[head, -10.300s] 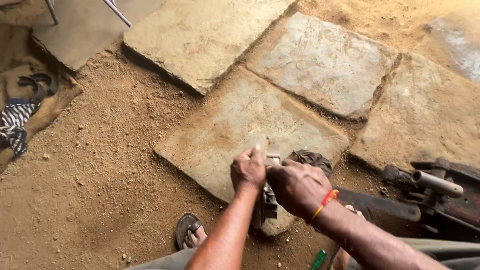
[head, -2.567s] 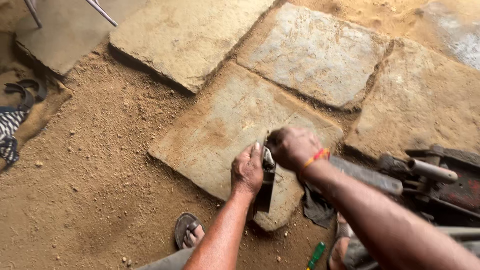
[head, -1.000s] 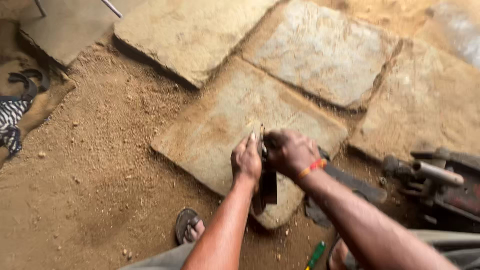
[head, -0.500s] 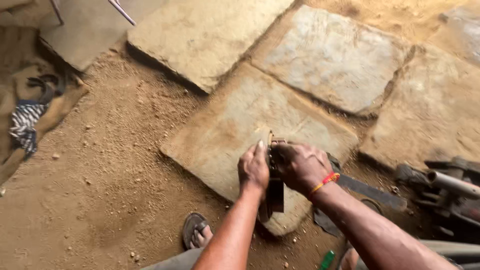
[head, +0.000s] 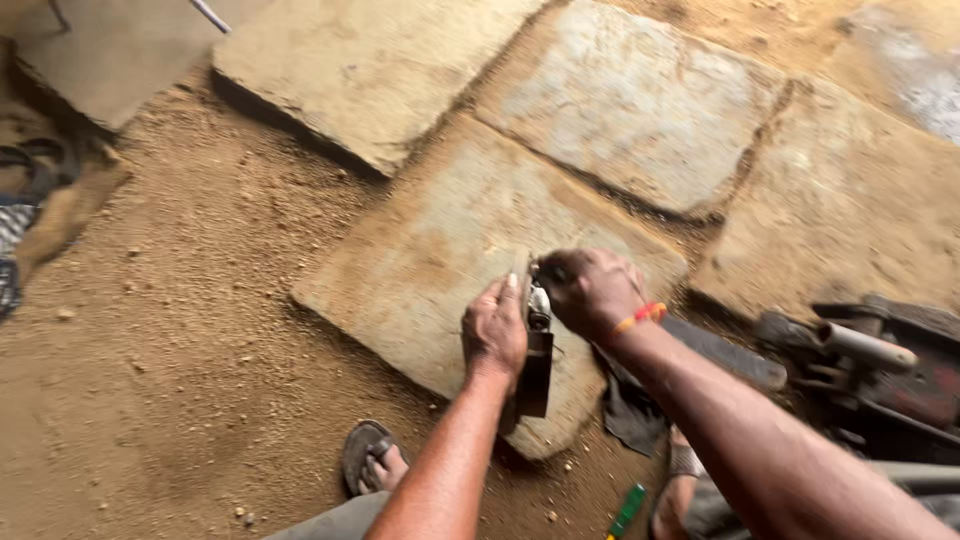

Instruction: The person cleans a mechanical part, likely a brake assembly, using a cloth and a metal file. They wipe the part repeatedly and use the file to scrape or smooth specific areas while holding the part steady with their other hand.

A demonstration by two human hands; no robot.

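**Both hands on a dark metal part over the stone slab**

We have our left hand (head: 495,335) closed around a dark, oblong metal part (head: 535,375), gripping it from the left side. Our right hand (head: 590,292) is curled over the part's upper end, fingers closed on it; what sits under that palm is hidden, so we cannot tell the exact fitting. An orange wristband (head: 640,318) sits on the right wrist.

The part rests on the near edge of a flat stone slab (head: 440,260), which lies on sandy ground (head: 180,330) with more slabs beyond it. A dark rag (head: 630,415) lies just right of the part. Further right: a greasy machine assembly (head: 880,370). Below: our sandalled foot (head: 372,465) and a green-handled tool (head: 628,508) on the sand.
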